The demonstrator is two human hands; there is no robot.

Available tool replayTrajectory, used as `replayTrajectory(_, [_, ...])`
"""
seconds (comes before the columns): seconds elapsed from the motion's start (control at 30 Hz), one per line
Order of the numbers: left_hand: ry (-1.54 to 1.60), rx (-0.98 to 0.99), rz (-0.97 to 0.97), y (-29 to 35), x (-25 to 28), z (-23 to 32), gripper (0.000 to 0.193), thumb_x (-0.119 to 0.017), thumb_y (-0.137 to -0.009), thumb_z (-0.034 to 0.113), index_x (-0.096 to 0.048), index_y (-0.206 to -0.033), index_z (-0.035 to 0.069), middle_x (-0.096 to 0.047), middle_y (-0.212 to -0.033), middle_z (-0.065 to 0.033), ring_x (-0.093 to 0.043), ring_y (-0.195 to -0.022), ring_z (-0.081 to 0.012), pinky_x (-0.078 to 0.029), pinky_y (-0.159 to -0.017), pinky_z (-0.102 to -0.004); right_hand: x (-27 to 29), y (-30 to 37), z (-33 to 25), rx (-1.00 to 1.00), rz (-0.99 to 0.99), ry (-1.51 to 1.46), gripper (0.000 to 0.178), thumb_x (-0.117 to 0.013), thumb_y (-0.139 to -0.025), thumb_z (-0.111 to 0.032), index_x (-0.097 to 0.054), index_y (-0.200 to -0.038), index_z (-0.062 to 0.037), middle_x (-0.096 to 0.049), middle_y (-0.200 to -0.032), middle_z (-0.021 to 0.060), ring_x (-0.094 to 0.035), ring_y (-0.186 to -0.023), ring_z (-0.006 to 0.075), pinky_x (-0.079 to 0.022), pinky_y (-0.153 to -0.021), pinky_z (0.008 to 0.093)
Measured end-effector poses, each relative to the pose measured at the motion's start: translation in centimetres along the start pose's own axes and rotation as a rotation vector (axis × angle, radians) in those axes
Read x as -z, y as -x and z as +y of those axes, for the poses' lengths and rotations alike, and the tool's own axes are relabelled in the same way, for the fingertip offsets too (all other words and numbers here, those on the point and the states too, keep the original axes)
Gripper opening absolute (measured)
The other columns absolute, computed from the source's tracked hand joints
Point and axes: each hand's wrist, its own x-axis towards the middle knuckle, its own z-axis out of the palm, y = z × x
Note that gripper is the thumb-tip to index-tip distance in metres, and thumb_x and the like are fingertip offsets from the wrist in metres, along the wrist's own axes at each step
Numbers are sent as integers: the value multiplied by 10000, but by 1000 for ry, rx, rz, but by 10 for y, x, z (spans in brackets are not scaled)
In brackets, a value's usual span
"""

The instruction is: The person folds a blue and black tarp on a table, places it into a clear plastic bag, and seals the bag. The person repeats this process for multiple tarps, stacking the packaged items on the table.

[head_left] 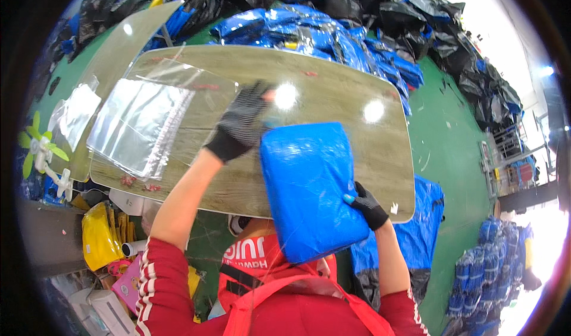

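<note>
At 9 o'clock, small white fan with green leaf-shaped blades [41, 151]. At 8, yellow packets [98, 235]. Toward 9:30, stack of clear plastic bags [140, 125], lying on wood-grain table [238, 181]. Around 10, left hand [241, 122], dark striped glove, motion-blurred, near bundle's far-left corner; can't tell if grip released or touching. Near centre, toward 5, blue plastic bundle [312, 190], tilted, overlapping near table edge; can't tell if resting or lifted. At 4, right hand [369, 208], gloved, grasping bundle's right edge, thumb on top. Farther out toward 4, blue-and-black sheeting [428, 205], then stacked blue bundles [485, 270].

Step in hand, best judgement: positioning bundle, right-hand grip only sure hold. Next move probably calls for second hold at left side, plus support under near end.
</note>
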Motion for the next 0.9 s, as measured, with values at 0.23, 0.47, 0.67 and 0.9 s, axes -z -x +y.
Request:
replayTrajectory(0.23, [24, -300, -150, 18, -151, 66, 602, -527, -831, 563, -567, -1275, 158, -463, -1406, -145, -347, -1347, -367, -151, -1145, -550, -20, 4, 8, -94, -37, -1, 803, -760, -779, -334, -385, -1409, -4, -533, -1309, 165, -547, -1153, 251, -455, -980, 381])
replayTrajectory(0.47, [-53, -138, -207, 28, -92, 6, 557, -559, -845, 474, -545, -1278, 122, -502, -1362, -165, -412, -1299, -363, -257, -1093, -560, -14, 9, 11, -111, -48, 41, 793, -761, -766, -336, -409, -1396, -7, -555, -1288, 149, -579, -1104, 246, -487, -932, 376])
replayTrajectory(0.67, [-488, 380, -222, 82, -21, -97, 504, -583, -863, 354, -504, -1298, 111, -363, -1467, -171, -257, -1377, -411, -129, -1128, -589, -4, 10, 17, -144, -82, -133, 821, -768, -748, -268, -379, -1422, -5, -543, -1305, 149, -568, -1120, 258, -471, -956, 388])
replayTrajectory(0.9, [-25, -50, -107, 130, -125, -33, 398, -662, -779, 308, -619, -1107, 88, -511, -1319, -188, -429, -1266, -376, -274, -1088, -517, 41, 14, -2, 61, 64, -121, 891, -774, -704, -308, -359, -1432, -4, -517, -1339, 166, -538, -1176, 290, -445, -994, 411])
